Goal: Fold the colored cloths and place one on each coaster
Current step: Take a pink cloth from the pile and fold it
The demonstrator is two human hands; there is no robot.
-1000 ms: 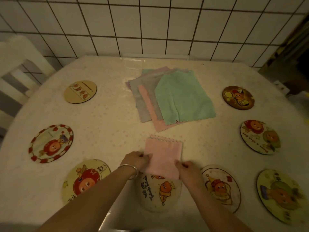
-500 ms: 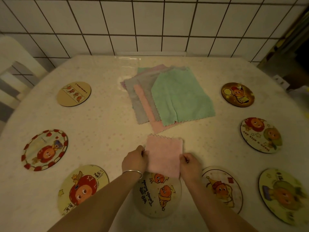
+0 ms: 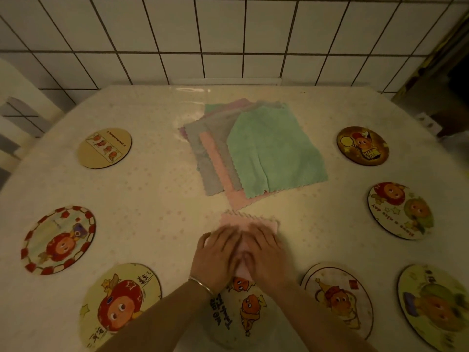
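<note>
A folded pink cloth (image 3: 251, 223) lies on the table in front of me, its near edge over the near-middle coaster (image 3: 243, 313). My left hand (image 3: 218, 257) and my right hand (image 3: 266, 252) rest side by side flat on top of it, fingers stretched out and thumbs nearly touching; both are blurred. They hide most of the cloth. Farther back lies a fanned pile of unfolded cloths with a green cloth (image 3: 274, 153) on top, then a grey cloth (image 3: 203, 158) and a pink cloth (image 3: 215, 161). Several round picture coasters ring the table, such as one at the near left (image 3: 119, 306) and one at the near right (image 3: 337, 298).
The round table (image 3: 152, 199) has a pale dotted cover and stands against a white tiled wall (image 3: 228, 34). A white chair (image 3: 15, 110) stands at the left. Dark furniture (image 3: 451, 72) fills the right rear corner.
Both hands have left the cloth's side edges and come together flat on top of it. The cloth has stayed in place on the table.
</note>
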